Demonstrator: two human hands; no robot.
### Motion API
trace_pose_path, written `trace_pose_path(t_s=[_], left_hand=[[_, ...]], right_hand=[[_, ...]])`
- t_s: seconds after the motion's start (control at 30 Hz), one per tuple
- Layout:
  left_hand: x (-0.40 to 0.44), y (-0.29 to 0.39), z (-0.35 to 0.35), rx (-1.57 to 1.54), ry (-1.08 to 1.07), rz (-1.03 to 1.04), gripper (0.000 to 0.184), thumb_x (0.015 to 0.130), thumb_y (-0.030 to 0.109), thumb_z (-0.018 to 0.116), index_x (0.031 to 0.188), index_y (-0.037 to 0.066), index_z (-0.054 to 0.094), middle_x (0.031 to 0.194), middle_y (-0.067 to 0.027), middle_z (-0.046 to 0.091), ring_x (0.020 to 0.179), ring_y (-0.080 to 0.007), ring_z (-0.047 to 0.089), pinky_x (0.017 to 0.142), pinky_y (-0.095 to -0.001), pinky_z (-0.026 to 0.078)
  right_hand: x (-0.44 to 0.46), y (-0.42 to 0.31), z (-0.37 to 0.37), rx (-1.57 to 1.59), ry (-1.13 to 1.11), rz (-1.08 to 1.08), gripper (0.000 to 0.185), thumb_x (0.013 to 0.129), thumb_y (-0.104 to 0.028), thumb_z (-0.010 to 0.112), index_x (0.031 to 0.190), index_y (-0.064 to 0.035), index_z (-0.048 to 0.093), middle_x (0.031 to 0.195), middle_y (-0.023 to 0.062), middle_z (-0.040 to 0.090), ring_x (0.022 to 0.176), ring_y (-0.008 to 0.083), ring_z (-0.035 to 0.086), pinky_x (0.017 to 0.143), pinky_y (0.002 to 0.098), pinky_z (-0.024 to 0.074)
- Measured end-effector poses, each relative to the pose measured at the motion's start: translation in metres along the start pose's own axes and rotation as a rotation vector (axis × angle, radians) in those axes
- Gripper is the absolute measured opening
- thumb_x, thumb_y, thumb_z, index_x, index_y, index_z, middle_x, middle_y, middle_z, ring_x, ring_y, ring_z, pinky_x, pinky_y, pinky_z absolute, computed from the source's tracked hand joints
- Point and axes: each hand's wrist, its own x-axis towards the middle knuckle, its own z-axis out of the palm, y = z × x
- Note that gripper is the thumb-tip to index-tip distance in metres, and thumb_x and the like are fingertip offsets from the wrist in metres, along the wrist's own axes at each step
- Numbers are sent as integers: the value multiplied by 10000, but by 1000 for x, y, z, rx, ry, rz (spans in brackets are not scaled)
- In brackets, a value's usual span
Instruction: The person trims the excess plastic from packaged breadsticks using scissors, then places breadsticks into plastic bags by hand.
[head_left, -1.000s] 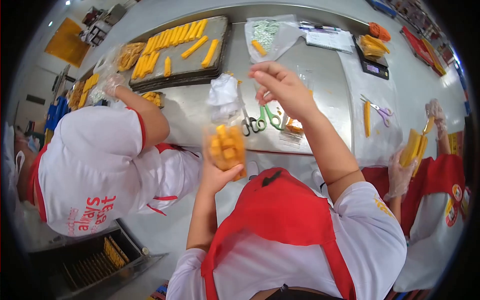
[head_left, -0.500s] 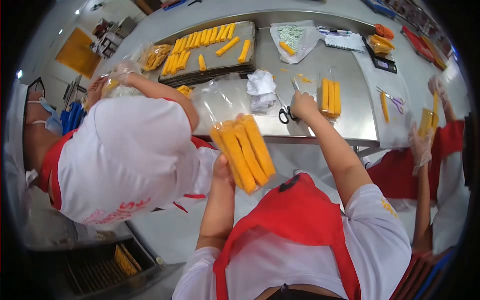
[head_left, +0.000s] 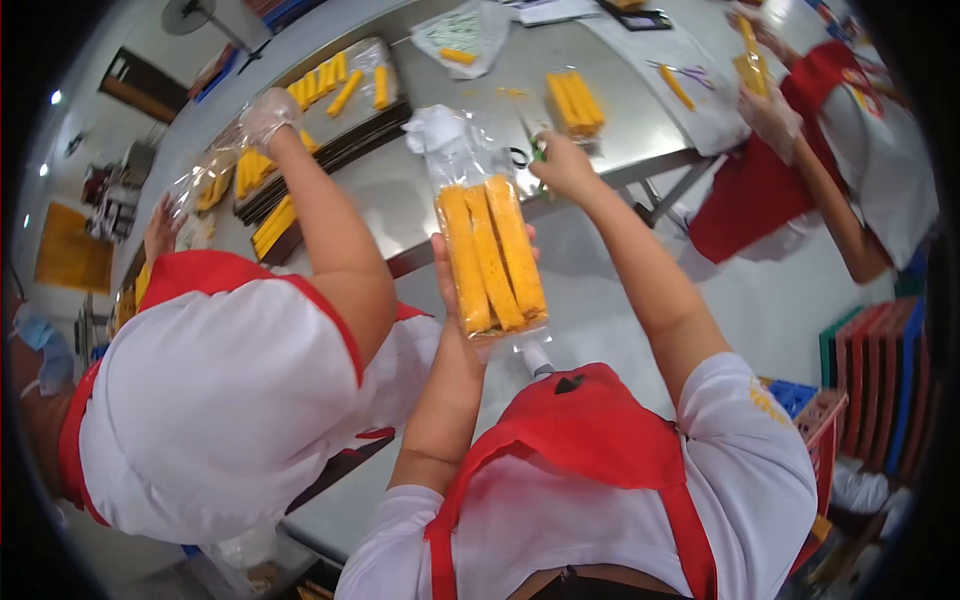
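Note:
A clear bag of long yellow sticks (head_left: 490, 260) rests in my left hand (head_left: 446, 275), its fingers wrapped round the bag from behind and its clear top pointing away from me. My right hand (head_left: 566, 165) is closed on the green-handled scissors (head_left: 540, 148) over the table's near edge. Just beyond it, a second bag of yellow sticks (head_left: 575, 102) lies on the metal table (head_left: 640, 118). A crumpled white cloth (head_left: 436, 132) lies beyond the held bag, beside a black scissors handle (head_left: 519, 157).
At the left a co-worker's gloved hand (head_left: 268, 115) reaches over a tray (head_left: 385, 118) of yellow sticks. Another co-worker's gloved hand (head_left: 772, 118) holds sticks at the right. Purple-handled scissors (head_left: 692, 73) and one stick (head_left: 677, 88) lie on a white sheet.
The bag in my left hand has turned more upright. My right hand has lifted the green scissors from the table. The view has shifted, and the left co-worker's hand has moved over the tray.

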Motion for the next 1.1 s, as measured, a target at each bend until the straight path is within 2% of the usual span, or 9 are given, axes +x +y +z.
trace_pose_path(t_s=[0.03,0.07,0.1,0.17,0.27,0.47,0.67,0.93,1.1], left_hand=[[3,-7,3,7,-9,-8,788,749,623,439,1281,59,292,1161,-234,418,965,-368,509,755,-477,477],[4,-15,2,-11,-20,-50,788,749,623,439,1281,59,292,1161,-234,418,965,-368,509,755,-477,477],[8,-25,1,-17,-27,-83,802,748,627,435,1275,40,290,1157,-234,421,965,-365,510,757,-481,475],[17,-47,-7,0,-49,-167,840,734,614,474,1262,-10,281,1158,-232,418,966,-355,507,758,-487,464],[20,-116,12,-39,-137,-375,826,718,571,543,1283,39,258,1147,-218,418,972,-334,487,755,-477,452],[-54,-315,55,-61,-320,-857,826,699,512,614,1305,106,228,1111,-175,408,974,-312,472,762,-470,449],[-227,-492,112,-277,-347,-1345,832,687,520,627,1290,96,242,1082,-165,417,938,-292,473,739,-400,458],[-385,-643,144,-426,-416,-1773,834,703,511,614,1299,69,233,1090,-160,403,940,-275,475,800,-409,456],[-433,-706,136,-415,-434,-1789,812,712,559,565,1280,63,262,1058,-158,438,942,-265,490,793,-384,461]], right_hand=[[-24,13,-2,130,-19,-14,462,626,-176,590,1028,39,518,659,130,565,619,209,576,549,324,443],[-58,14,-8,285,-71,89,371,658,-144,565,1007,-16,555,725,115,590,637,203,585,553,322,452],[-86,38,1,716,-173,95,330,683,-105,542,997,-6,558,707,58,569,590,126,541,499,272,433],[-159,67,2,879,-335,206,318,685,-85,548,996,-18,557,712,13,541,575,97,501,489,243,427],[-285,97,-18,1008,-321,423,381,660,-79,542,1033,-1,533,707,23,520,604,98,490,492,242,422],[-577,84,-108,1002,208,619,425,664,-45,511,1083,29,496,702,4,430,643,100,464,575,228,417],[-837,-19,-95,1046,858,654,403,679,-43,545,1078,5,512,784,-7,468,699,79,467,612,232,418],[-1012,-154,-2,1074,1827,761,394,778,-36,510,1166,-28,439,902,41,542,782,106,517,646,221,418],[-1061,-164,37,1119,2137,698,407,785,-31,505,1183,-27,421,895,50,544,779,108,526,659,234,431]])
